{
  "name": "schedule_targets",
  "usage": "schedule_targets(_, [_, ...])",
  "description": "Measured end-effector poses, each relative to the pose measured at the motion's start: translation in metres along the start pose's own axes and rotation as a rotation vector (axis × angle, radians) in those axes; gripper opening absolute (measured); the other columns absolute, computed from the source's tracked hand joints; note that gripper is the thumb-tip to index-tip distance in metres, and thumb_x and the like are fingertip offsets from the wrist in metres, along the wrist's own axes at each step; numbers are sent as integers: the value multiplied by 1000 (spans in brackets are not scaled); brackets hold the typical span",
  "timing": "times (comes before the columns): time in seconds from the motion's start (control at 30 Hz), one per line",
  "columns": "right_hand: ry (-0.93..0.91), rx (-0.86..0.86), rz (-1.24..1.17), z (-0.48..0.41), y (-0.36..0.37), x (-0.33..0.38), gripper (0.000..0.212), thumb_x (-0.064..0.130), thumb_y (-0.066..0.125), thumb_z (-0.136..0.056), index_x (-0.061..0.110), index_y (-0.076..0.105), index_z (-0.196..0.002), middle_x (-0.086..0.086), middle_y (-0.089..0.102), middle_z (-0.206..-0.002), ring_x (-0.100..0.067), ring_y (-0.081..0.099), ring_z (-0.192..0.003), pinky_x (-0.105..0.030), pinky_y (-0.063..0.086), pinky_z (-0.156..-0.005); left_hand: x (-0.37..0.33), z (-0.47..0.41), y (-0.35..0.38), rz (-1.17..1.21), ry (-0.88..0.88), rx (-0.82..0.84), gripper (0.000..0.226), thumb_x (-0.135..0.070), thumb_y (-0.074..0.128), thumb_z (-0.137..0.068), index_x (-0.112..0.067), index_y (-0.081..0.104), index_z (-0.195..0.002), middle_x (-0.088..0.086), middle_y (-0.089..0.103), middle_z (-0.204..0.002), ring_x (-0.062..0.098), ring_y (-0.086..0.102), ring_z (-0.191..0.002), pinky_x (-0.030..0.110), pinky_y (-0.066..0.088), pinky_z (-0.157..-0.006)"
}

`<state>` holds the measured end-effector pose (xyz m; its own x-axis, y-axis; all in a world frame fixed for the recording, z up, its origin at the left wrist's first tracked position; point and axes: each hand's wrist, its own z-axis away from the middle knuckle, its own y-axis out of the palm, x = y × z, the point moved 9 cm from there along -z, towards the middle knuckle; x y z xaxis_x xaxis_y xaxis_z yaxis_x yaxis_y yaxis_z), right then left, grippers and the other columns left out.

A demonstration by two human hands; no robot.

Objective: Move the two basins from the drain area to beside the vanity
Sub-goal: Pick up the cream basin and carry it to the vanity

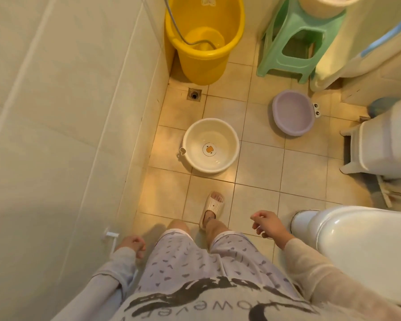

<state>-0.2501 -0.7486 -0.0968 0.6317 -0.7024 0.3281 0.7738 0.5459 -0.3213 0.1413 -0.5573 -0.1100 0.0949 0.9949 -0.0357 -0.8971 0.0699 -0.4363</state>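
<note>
Basins untouched, both our hands empty.

Head view: the cream basin (210,146) sits on the floor tiles (259,163) a little this side of the floor drain (194,94), holding what looks like a shallow film of water; the lilac basin (293,112) lies well apart to the right, near the green stool (292,40). Our left hand (132,245) hangs loosely curled on nothing, our right hand (267,224) half spread, gripping nothing. We judge the risks thus: the tiles look wet (one slippered foot (212,209) is forward), so stooping could slip us; tilting the cream basin could spill its water; swinging either basin could knock the yellow bucket (204,38) or toilet (366,246).
</note>
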Motion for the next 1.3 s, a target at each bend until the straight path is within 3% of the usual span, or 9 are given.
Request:
schedule_targets(0.23, [27,12,51,-44,-29,24,12,17,52,-90,9,61,-86,-8,61,-68,-19,51,-55,-22,38,-49,-116,-8,18,-38,137,35,33,-1,42,-89,-15,50,-61,9,58,-68,14,51,-39,18,31,-43])
schedule_targets(0.37, [59,-8,38,-71,-36,30,13,18,52,-90,9,61,-88,-8,62,-70,-19,54,-57,-23,41,-50,-174,-21,32,-88,177,110,28,-4,42,-90,-15,51,-66,20,66,-104,25,57,-64,21,34,-51])
schedule_targets(0.53, [113,5,5,-121,-25,32,13,16,52,-90,8,62,-89,-9,61,-68,-20,53,-56,-23,41,-51,-234,-65,44,-137,196,122,20,-11,48,-90,-7,65,-98,16,69,-117,29,68,-91,25,48,-64])
schedule_targets(0.7, [180,-6,-47,-212,4,29,15,14,52,-90,4,62,-92,-11,62,-71,-21,54,-58,-25,42,-51,-272,-154,73,-151,249,117,15,-12,48,-90,-11,62,-95,18,68,-116,23,62,-77,27,44,-64])
schedule_targets(0.77, [186,-38,-65,-262,19,26,14,12,51,-90,4,62,-92,-14,62,-79,-24,55,-64,-28,45,-56,-283,-204,90,-263,291,64,20,-14,47,-90,-9,65,-99,16,67,-115,27,62,-93,31,47,-76])
schedule_targets(0.87, [197,-107,-52,-355,45,16,23,9,48,-90,1,62,-106,-14,58,-94,-28,55,-80,-38,49,-73,-293,-291,127,-521,316,59,29,-18,41,-93,-9,59,-113,14,64,-117,25,56,-97,31,42,-84])
schedule_targets(1.1, [195,-176,-246,-518,56,39,58,20,54,-91,11,32,-143,-15,44,-140,-31,49,-123,-41,52,-90,-360,-440,138,-550,400,-220,47,-21,43,-90,-2,39,-132,23,52,-132,40,48,-121,44,40,-97])
schedule_targets(1.2, [172,-198,-371,-569,57,45,58,16,55,-90,11,31,-142,-12,44,-141,-31,48,-124,-45,50,-92,-371,-485,147,-351,378,-235,56,-35,46,-89,1,37,-131,25,52,-129,42,50,-117,45,42,-94])
schedule_targets(1.3, [172,-232,-451,-596,56,41,53,5,55,-88,10,39,-138,-13,50,-136,-33,50,-122,-50,48,-96,-376,-505,160,-8,306,-101,53,-35,50,-89,-3,42,-131,13,54,-120,30,53,-103,45,48,-93])
